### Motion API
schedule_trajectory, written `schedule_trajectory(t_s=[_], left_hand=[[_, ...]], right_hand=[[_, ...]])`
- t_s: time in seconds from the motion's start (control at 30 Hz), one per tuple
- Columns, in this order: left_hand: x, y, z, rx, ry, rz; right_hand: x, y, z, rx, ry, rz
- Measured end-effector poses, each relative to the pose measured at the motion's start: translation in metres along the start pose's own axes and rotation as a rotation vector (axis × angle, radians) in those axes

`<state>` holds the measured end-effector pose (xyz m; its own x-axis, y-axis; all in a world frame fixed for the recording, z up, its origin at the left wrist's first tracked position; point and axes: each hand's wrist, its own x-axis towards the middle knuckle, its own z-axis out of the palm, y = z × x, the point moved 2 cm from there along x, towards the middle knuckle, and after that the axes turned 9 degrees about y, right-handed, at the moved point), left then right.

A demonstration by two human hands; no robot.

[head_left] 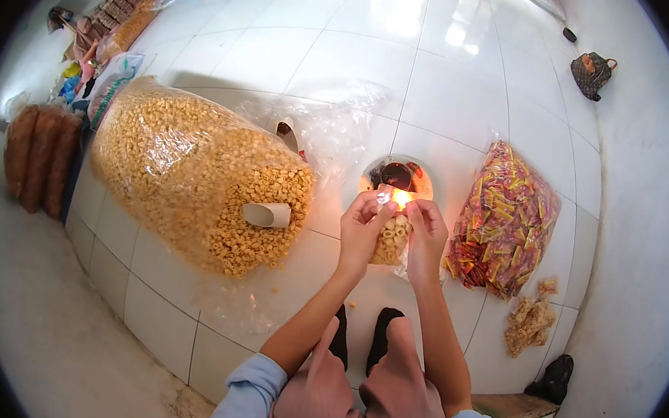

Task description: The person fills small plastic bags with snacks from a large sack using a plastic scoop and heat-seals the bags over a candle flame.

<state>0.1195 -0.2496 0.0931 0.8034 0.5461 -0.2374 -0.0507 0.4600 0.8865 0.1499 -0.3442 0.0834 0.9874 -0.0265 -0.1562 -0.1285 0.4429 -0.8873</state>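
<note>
The glare of a flame (402,199) hides the fingertips and the top edge of the small clear bag (389,243) between the two hands. The left hand (363,214) and right hand (430,220) each have thumb and fingers closed in a pinch on that top edge, one at either side; how tightly cannot be told. The bag hangs upright, holding pale ring-shaped snacks. Behind the flame, a round plate (370,168) bears a dark, round object too shadowed to identify; the hands cover the plate's near side. A crumpled wrapper lies partly under the right hand, its shape unclear.

All this is over a white tiled floor (362,54), glossy with window reflections toward its far edge. Toward the floor's left edge lies a large clear sack of ring snacks (188,174), a white scoop (266,215) in its mouth. Toward the right edge are a bag of red and yellow sachets (505,222) and a smaller bag of snacks (530,325). At the far left corner, a person (84,40) is blurred beside heaped bags. A patterned bag (592,74) rests against the right wall (642,194).
</note>
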Motion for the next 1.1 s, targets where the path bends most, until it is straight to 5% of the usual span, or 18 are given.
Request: schedule_trajectory(t_s=[0.47, 0.63, 1.1], left_hand=[[0.005, -0.006, -0.012, 0.077, 0.164, 0.197], [0.009, -0.016, -0.016, 0.114, 0.132, 0.173], [0.027, -0.038, -0.025, 0.016, -0.049, 0.122]], right_hand=[[-0.002, 0.011, -0.009, -0.054, 0.068, -0.132], [0.002, 0.007, -0.010, -0.058, -0.004, 0.023], [0.014, 0.016, -0.030, -0.086, 0.005, -0.074]])
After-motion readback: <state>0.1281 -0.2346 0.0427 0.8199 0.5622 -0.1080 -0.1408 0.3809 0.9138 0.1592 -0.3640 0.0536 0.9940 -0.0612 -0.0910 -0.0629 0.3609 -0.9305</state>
